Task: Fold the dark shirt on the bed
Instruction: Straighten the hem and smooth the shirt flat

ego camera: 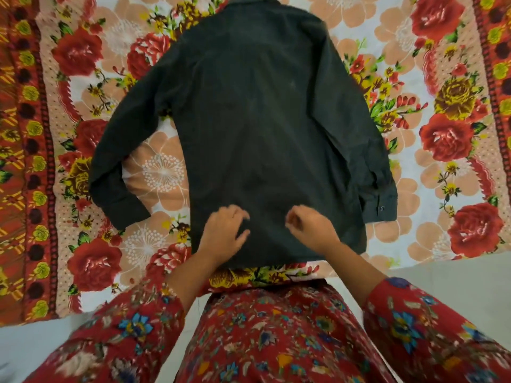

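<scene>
The dark shirt lies flat and back side up on the flowered bedsheet, collar at the far end, hem toward me. Its left sleeve bends outward, the cuff pointing back at the hem. Its right sleeve runs down along the body and ends in a buttoned cuff. My left hand rests on the lower part of the shirt with fingers spread and slightly bent. My right hand is beside it on the fabric, fingers loosely curled and blurred, with no cloth lifted between them.
The sheet has a red and yellow patterned border at the left and right. The bed's near edge is just below the shirt hem, against my red flowered clothing. Pale floor shows at the lower right and left.
</scene>
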